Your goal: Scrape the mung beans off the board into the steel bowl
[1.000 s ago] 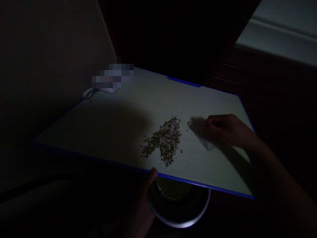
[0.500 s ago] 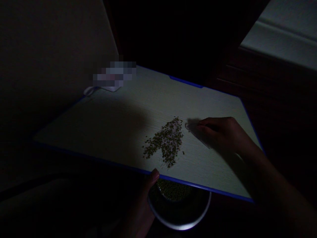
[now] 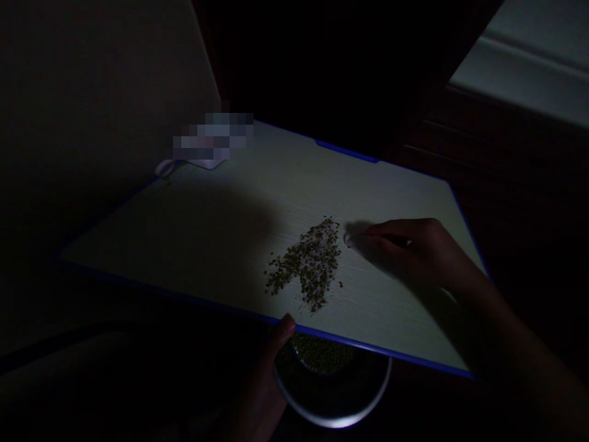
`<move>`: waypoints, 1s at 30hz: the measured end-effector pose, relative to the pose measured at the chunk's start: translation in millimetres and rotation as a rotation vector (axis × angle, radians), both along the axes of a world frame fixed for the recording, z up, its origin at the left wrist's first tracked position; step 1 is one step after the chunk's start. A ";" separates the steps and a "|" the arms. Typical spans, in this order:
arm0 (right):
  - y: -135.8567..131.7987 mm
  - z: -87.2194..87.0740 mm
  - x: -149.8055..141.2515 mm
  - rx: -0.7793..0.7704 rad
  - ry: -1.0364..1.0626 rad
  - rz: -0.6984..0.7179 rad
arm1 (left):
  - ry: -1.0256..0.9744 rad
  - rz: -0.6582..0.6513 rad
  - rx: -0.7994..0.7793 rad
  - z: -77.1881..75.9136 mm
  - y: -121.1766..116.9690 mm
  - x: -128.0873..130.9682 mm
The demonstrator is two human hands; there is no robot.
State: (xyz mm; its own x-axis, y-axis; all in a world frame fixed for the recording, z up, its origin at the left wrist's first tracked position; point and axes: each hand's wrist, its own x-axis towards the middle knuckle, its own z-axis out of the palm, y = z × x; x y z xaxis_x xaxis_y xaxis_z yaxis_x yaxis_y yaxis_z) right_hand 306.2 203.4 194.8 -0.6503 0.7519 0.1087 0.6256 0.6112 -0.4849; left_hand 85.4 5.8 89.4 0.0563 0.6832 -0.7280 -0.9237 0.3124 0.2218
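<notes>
The scene is very dark. A pile of small green beans mixed with pale grains (image 3: pixel 309 263) lies on a white board with a blue rim (image 3: pixel 221 233). My right hand (image 3: pixel 416 250) rests on the board just right of the pile, fingers closed over a thin clear flat piece (image 3: pixel 350 238) whose tip shows beside the pile. My left hand (image 3: pixel 267 380) grips a metal bowl (image 3: pixel 338 396) below the board's near edge, thumb on its rim. Green beans (image 3: pixel 322 357) lie inside the bowl.
A small white object with a cord (image 3: pixel 196 163) sits at the board's far left corner. A pale wall is on the left, dark furniture and a light surface (image 3: pixel 524 67) at the upper right.
My right hand has slid a little left toward the pile, covering more of the clear flat piece. My left hand and the bowl stay put.
</notes>
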 end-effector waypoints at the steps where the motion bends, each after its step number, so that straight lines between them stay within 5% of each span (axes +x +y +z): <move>1: 0.5 0.3 1.2 0.002 0.002 0.034 | -0.016 -0.013 0.005 -0.7 0.3 0.4; 7: 1.9 2.7 5.3 -0.035 0.058 0.234 | -0.033 -0.021 0.040 -1.0 1.9 1.1; 30: -9.1 5.0 -5.9 -0.127 0.034 0.429 | 0.045 -0.035 0.009 7.9 4.8 2.7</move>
